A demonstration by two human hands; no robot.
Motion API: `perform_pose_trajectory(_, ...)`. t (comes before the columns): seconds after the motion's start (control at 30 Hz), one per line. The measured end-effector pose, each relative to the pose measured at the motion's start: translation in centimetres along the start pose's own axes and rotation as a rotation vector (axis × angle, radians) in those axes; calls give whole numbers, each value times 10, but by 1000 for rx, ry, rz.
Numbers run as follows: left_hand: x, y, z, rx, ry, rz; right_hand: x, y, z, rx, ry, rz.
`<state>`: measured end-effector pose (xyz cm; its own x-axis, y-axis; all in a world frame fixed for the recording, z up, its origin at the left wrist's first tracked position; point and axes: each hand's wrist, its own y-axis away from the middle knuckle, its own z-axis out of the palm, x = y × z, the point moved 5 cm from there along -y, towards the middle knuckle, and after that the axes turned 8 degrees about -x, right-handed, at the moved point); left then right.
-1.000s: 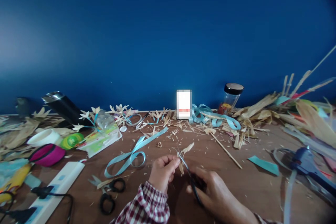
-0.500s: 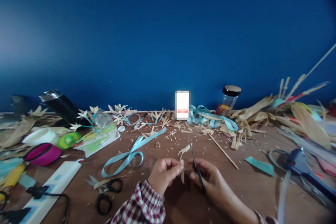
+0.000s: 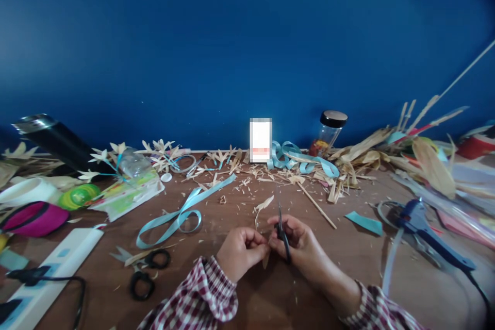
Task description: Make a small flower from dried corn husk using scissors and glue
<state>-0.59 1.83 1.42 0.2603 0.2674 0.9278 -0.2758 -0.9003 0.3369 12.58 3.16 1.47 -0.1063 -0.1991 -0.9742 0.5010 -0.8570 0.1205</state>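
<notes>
A pixelated white card at mid-frame is blurred past reading. The small scissors show only their blades; the handles are buried in the right hand. The left hand covers most of the husk strip (one end pokes out below). At lower left the power strip runs off the frame, as does the cord of the glue gun at lower right

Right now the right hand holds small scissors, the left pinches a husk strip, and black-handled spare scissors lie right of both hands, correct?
No: the head view shows the spare scissors lying left of the left hand. The right hand does hold small scissors and the left pinches the husk strip.
</notes>
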Motion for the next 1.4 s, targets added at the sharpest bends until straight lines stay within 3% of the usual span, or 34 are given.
perform_pose_trajectory(0.4, 0, 1, 4, 77, -95, 62, 3, 0, -3, 30, 127, -14)
perform_pose_trajectory(0.73, -4, -2, -25, 180, 243, 56, -14, 7, 9, -108, 677, -111)
perform_pose_trajectory(1.03, -17, -8, -27, 189, 440, -14, -12, 9, 15, -184, 756, -96)
perform_pose_trajectory(1.4, -19, -9, -28, 213, 452, -8, -6, 5, 14, -190, 802, -96)
